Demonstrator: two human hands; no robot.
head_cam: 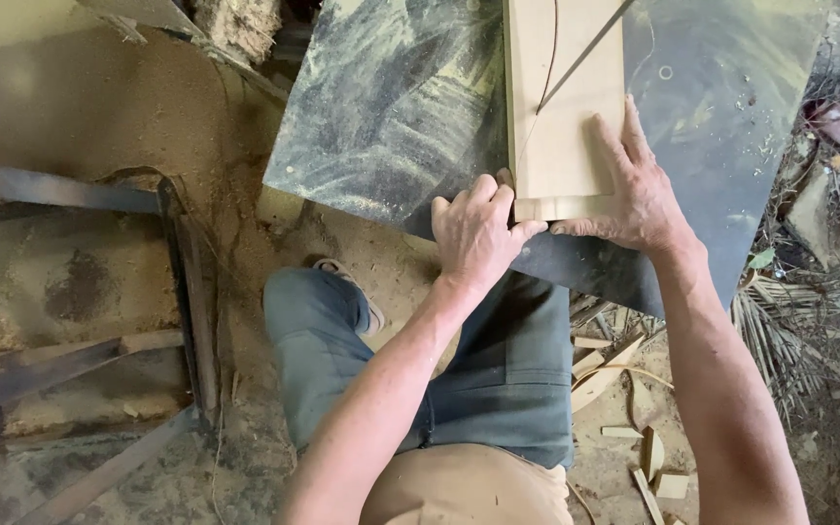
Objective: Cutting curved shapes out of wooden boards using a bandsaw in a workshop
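Head view, looking straight down. Dark metal saw table (pixel 391 107), dusted with sawdust, taken as landmark for all that follows. Sawdust-covered ground (pixel 80 107) to the left of the table and below it; rusty metal frame (pixel 177 282) lying there, well apart from the table. Pale wooden board (pixel 564 107) flat on the table top, its near end close to the table's near edge, presumably kept flat for steady bearing. Thin saw blade (pixel 585 53) meeting the board toward the table's far side, beside a curved line drawn on the wood. Right hand (pixel 634 194) spread flat, palm down at the board's right near corner, fingers reaching onto the wood, seemingly pressing it to the table. Left hand (pixel 473 233) curled at the board's near end, fingers pressed together against the end grain, thumb meeting the right one. Wood offcuts (pixel 624 369) scattered on the ground below the table's near edge.
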